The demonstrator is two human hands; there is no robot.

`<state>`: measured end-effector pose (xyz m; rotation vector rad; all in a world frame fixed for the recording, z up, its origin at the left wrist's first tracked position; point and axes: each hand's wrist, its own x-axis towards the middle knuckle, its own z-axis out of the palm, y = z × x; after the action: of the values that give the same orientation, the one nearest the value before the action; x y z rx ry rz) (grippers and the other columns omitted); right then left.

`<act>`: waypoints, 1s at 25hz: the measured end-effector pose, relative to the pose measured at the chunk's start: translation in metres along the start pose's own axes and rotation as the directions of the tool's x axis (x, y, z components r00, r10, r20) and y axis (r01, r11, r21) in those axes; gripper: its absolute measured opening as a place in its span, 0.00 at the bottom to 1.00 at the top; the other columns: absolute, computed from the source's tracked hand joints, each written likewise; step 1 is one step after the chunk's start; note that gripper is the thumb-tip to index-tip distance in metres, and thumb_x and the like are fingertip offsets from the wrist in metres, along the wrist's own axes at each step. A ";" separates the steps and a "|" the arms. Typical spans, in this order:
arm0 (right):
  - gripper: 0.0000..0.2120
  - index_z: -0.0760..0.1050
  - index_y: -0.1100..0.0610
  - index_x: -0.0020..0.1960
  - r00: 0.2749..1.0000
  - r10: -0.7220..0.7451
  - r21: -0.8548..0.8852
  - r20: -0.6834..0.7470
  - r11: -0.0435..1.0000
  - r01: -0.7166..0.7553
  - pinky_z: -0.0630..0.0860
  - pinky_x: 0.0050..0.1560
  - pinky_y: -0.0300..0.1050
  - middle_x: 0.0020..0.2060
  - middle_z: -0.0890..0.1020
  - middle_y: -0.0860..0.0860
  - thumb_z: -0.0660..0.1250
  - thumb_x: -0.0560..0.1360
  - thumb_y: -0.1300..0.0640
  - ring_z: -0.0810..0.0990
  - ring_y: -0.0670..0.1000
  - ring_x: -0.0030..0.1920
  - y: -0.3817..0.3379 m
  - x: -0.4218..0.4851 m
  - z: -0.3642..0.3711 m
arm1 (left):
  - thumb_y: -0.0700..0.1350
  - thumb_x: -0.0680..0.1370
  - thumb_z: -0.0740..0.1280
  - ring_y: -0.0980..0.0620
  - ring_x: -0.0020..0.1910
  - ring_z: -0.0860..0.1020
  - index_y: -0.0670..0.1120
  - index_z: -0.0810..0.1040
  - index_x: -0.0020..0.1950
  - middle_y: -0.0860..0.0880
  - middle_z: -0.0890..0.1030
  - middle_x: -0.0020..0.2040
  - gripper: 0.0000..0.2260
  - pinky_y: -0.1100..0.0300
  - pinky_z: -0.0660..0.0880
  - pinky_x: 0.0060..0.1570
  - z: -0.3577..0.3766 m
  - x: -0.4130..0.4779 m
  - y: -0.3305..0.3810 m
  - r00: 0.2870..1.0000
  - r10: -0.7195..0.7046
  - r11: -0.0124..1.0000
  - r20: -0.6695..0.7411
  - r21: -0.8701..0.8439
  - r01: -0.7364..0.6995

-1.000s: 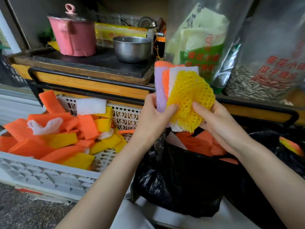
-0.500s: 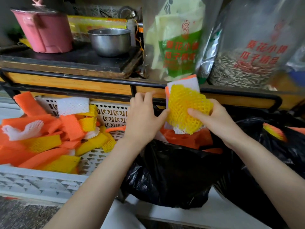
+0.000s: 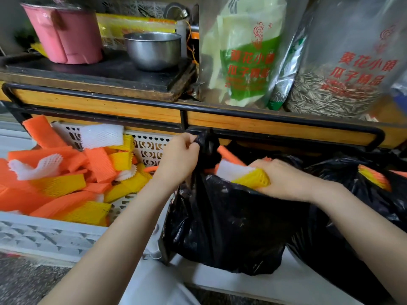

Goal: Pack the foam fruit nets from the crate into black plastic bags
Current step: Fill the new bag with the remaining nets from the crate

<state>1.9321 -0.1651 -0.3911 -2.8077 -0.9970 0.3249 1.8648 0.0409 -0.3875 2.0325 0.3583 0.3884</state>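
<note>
A black plastic bag (image 3: 231, 223) hangs open in the middle, with orange nets showing inside. My left hand (image 3: 178, 159) pinches the bag's handle at its upper left rim and holds it up. My right hand (image 3: 284, 179) grips a small stack of foam nets (image 3: 244, 176), yellow and white, and pushes it down into the bag's mouth. To the left stands a white perforated crate (image 3: 50, 234) holding several orange, yellow and white foam nets (image 3: 66, 179).
A second black bag (image 3: 361, 194) with nets in it sits at the right. Behind runs a wooden shelf with a black metal rail (image 3: 198, 108), carrying a pink pot (image 3: 66, 36), a steel bowl (image 3: 154, 49) and big sacks of sunflower seeds (image 3: 339, 69).
Both hands came down from in front of the shelf. The right hand pushed the net stack into the bag's mouth. The left hand let go of the stack and took the bag's handle.
</note>
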 end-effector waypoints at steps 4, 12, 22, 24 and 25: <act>0.28 0.64 0.48 0.70 0.968 -0.128 0.169 0.216 0.981 0.091 0.67 0.62 0.39 0.63 0.73 0.45 0.68 0.73 0.45 0.71 0.48 0.64 -0.017 0.017 -0.001 | 0.41 0.78 0.62 0.39 0.52 0.78 0.44 0.73 0.46 0.41 0.78 0.46 0.02 0.44 0.72 0.57 -0.013 -0.011 0.007 0.992 -0.109 0.960 0.069 -0.251 0.123; 0.19 0.73 0.51 0.58 0.909 -0.152 -0.063 -0.387 0.988 0.138 0.68 0.61 0.47 0.57 0.77 0.48 0.73 0.69 0.50 0.71 0.52 0.62 -0.031 0.042 0.007 | 0.45 0.79 0.63 0.55 0.36 0.73 0.49 0.73 0.40 0.52 0.72 0.33 0.08 0.62 0.70 0.39 -0.022 -0.024 -0.006 0.998 -0.026 0.967 -0.060 -0.253 0.010; 0.16 0.71 0.52 0.67 0.997 -0.078 0.019 0.016 0.997 0.078 0.69 0.66 0.50 0.62 0.77 0.51 0.62 0.79 0.55 0.75 0.52 0.63 -0.006 0.055 0.016 | 0.44 0.79 0.63 0.56 0.35 0.74 0.49 0.73 0.41 0.51 0.71 0.33 0.07 0.60 0.75 0.40 -0.014 -0.023 -0.006 0.999 0.017 0.959 -0.047 -0.282 -0.030; 0.17 0.69 0.51 0.69 0.982 -0.013 0.001 0.191 1.000 0.014 0.61 0.71 0.49 0.67 0.73 0.50 0.55 0.82 0.53 0.69 0.53 0.68 0.001 0.057 0.021 | 0.44 0.79 0.64 0.59 0.32 0.71 0.48 0.73 0.43 0.56 0.69 0.29 0.05 0.61 0.73 0.41 -0.010 -0.023 -0.005 0.999 0.028 0.959 -0.033 -0.280 -0.036; 0.18 0.67 0.50 0.70 0.966 0.019 -0.007 0.258 1.000 -0.018 0.57 0.72 0.51 0.69 0.71 0.49 0.53 0.82 0.52 0.66 0.53 0.70 0.003 0.057 0.022 | 0.44 0.79 0.64 0.61 0.30 0.69 0.48 0.73 0.42 0.56 0.68 0.28 0.05 0.63 0.72 0.40 -0.008 -0.022 -0.006 0.999 0.035 0.960 -0.028 -0.277 -0.041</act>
<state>1.9718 -0.1302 -0.4218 -2.8314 -1.0196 0.7074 1.8407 0.0409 -0.3914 1.7633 0.2627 0.4598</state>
